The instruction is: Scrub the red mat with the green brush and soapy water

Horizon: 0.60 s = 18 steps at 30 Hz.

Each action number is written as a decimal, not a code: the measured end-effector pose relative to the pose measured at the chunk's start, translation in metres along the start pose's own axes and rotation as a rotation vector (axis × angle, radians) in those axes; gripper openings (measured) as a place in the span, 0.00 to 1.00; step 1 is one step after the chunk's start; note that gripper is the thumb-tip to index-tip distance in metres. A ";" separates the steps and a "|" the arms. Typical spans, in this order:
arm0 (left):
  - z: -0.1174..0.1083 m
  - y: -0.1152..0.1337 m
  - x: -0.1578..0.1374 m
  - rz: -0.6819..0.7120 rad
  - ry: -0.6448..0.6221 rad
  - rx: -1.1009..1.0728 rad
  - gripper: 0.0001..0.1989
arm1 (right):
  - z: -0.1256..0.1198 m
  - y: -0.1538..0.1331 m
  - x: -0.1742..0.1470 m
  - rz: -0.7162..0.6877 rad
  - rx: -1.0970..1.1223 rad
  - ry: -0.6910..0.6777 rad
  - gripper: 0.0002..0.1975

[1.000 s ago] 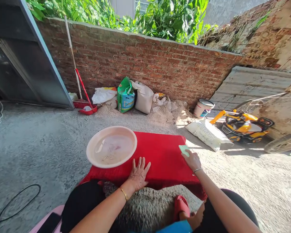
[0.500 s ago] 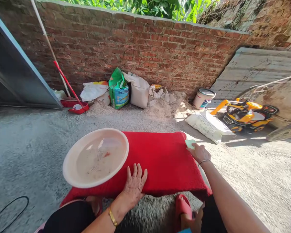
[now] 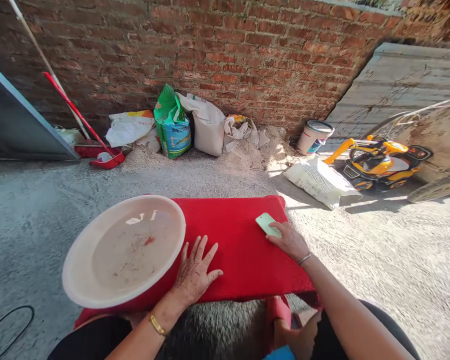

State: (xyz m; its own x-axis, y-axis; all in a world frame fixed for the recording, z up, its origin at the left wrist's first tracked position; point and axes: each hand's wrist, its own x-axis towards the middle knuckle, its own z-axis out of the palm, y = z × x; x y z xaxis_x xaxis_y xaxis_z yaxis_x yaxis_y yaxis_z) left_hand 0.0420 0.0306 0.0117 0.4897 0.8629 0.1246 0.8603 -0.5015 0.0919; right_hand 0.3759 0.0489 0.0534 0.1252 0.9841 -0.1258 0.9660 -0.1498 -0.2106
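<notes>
- While the head view (the only one) looks down, the left hand lies palm down on the red cloth, fingers and thumb spread, just beside the pale basin.
- Right hand: thumb and forefinger pinch the near end of a pale green piece; curl of the other fingers, cannot tell.
- Location: the piece is on the cloth's right part, inside its far right corner, small hole at the free end. Underside hidden.
- Handling, judged: light, stiff, probably slick if wet; not obviously fragile. Best held by both long edges near the hand end.
- Cloth, judged: soft, thick, prone to rucking; hold flat with a spread palm.
- Basin: on the cloth's left end, holding water with loose bits; likely heavy, easily slopped. Grasp opposite rims.
</notes>
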 end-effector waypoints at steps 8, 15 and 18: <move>0.005 0.005 -0.003 0.087 -0.087 -0.064 0.33 | -0.037 0.032 0.012 0.311 -0.164 -0.005 0.26; 0.000 0.009 -0.010 0.142 -0.187 -0.133 0.35 | -0.009 -0.018 0.019 0.034 -0.046 -0.054 0.26; 0.002 0.007 -0.013 0.139 -0.162 -0.125 0.33 | -0.003 -0.012 0.021 0.043 -0.016 -0.028 0.25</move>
State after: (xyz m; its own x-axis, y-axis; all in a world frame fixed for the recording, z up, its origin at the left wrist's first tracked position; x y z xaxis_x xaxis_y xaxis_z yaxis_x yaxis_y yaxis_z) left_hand 0.0422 0.0158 0.0083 0.6275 0.7785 -0.0148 0.7635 -0.6114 0.2081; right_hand 0.3680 0.0717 0.0559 0.1607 0.9737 -0.1616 0.9634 -0.1904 -0.1888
